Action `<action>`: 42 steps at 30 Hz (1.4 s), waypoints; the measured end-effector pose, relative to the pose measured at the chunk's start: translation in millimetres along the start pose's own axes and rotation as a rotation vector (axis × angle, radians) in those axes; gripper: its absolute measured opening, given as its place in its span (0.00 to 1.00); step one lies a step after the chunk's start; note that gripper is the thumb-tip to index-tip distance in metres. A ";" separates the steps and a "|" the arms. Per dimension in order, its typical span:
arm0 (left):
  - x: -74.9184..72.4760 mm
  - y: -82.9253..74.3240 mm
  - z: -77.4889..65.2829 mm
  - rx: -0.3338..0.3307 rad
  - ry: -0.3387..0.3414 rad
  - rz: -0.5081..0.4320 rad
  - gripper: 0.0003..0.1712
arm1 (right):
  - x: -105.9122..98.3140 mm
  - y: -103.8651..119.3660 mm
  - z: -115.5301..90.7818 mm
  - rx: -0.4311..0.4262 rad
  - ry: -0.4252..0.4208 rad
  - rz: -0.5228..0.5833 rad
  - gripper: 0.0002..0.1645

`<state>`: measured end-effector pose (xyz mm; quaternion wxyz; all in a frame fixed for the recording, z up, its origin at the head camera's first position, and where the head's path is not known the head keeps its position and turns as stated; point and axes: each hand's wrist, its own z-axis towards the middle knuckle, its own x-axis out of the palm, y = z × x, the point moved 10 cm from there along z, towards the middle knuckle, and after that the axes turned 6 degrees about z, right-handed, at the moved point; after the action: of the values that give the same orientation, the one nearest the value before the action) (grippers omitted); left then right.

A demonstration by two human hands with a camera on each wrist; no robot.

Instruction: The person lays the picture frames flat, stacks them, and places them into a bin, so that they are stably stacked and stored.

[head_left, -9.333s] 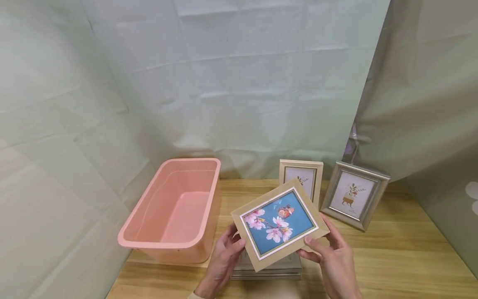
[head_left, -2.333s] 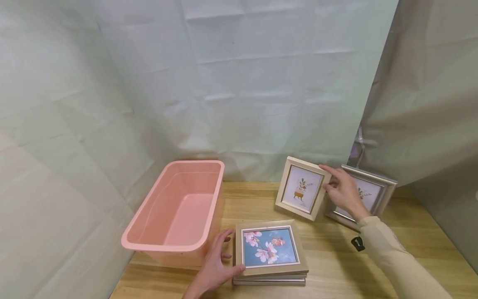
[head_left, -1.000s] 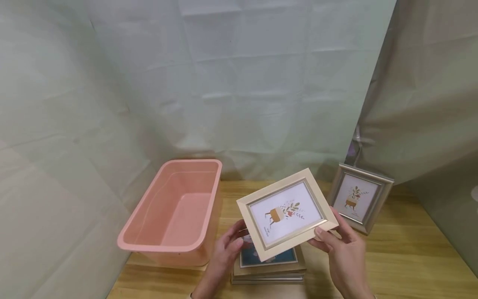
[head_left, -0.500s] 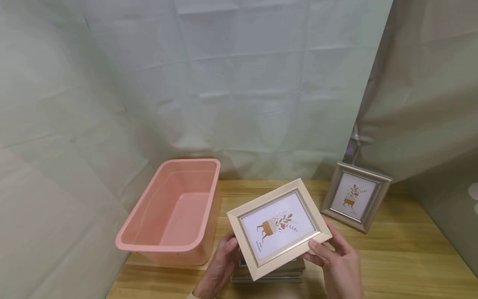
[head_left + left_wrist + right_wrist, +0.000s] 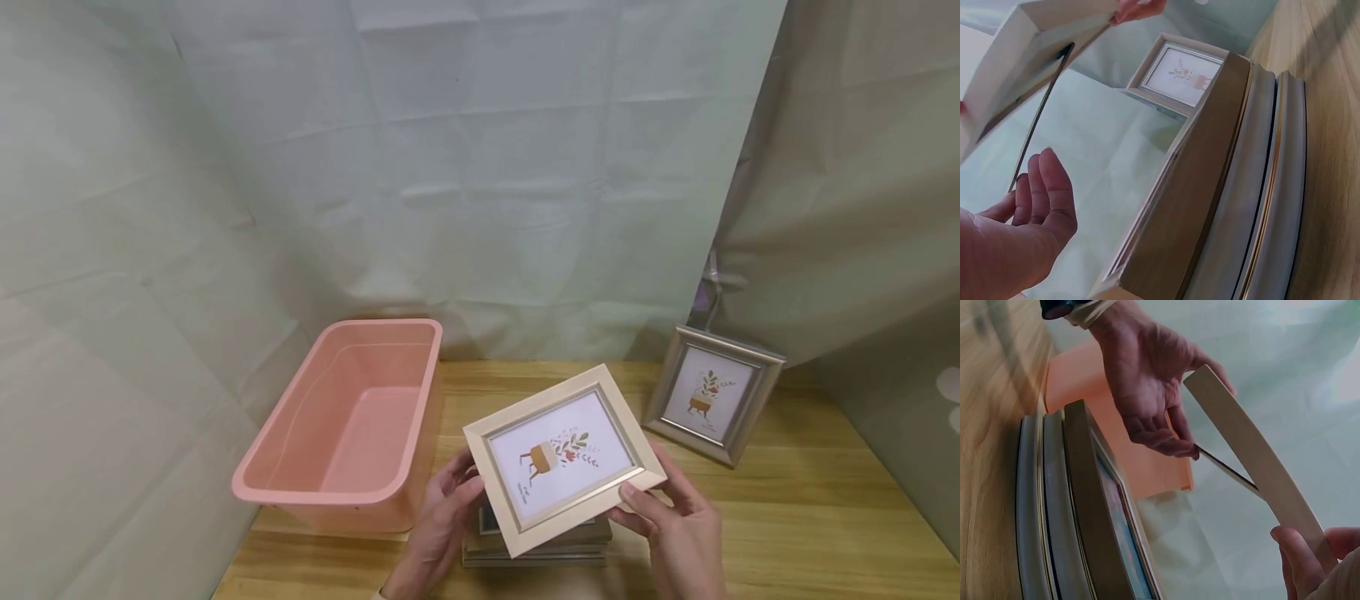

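Lower centre, I see a cream frame (image 5: 566, 461) held tilted above a frame stack (image 5: 540, 558) | right hand (image 5: 681, 523) grips its right corner, apparently for steadiness | left hand (image 5: 441, 525) holds its left edge and fold-out stand (image 5: 1232, 472), perhaps governing the angle.

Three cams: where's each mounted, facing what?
Head: on head, facing forward-down at the cream frame; left hand and right hand show.
Left wrist: on left wrist, facing toward the silver frame; both hands show.
Right wrist: on right wrist, facing toward the pink tub; both hands show.
Wrist views share the stack and cream frame's leg.
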<state>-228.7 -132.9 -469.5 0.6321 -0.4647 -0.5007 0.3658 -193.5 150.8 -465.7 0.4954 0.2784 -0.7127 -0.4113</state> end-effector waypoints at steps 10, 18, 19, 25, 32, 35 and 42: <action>-6.4 -4.5 -1.7 -0.029 -0.123 0.059 0.44 | -1.5 -1.1 0.3 -0.005 -0.044 -0.032 0.41; -4.9 -20.6 -7.7 0.128 -0.103 0.144 0.45 | -3.6 -5.4 3.5 -0.026 -0.050 -0.042 0.43; -4.8 -21.6 -9.0 0.147 -0.093 0.169 0.46 | -4.1 -6.1 3.9 -0.026 -0.051 -0.046 0.44; -1.3 -25.3 -20.5 0.296 -0.051 0.492 0.60 | -4.1 -9.4 3.8 -0.011 -0.043 -0.081 0.47; 7.4 -35.0 -33.0 0.503 -0.069 0.927 0.79 | -1.2 -11.5 3.0 -0.006 -0.014 -0.111 0.47; 7.5 -31.3 -33.8 0.474 -0.077 1.025 0.85 | -1.8 -13.3 2.5 0.007 0.000 -0.152 0.46; 0.6 -23.9 -33.3 0.371 -0.118 1.099 0.87 | 2.1 -16.8 1.4 0.016 0.111 -0.378 0.49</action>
<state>-196.2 -146.9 -448.7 0.3914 -0.5169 -0.1480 0.7468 -195.7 141.0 -479.4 0.4458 0.4332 -0.6226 -0.4754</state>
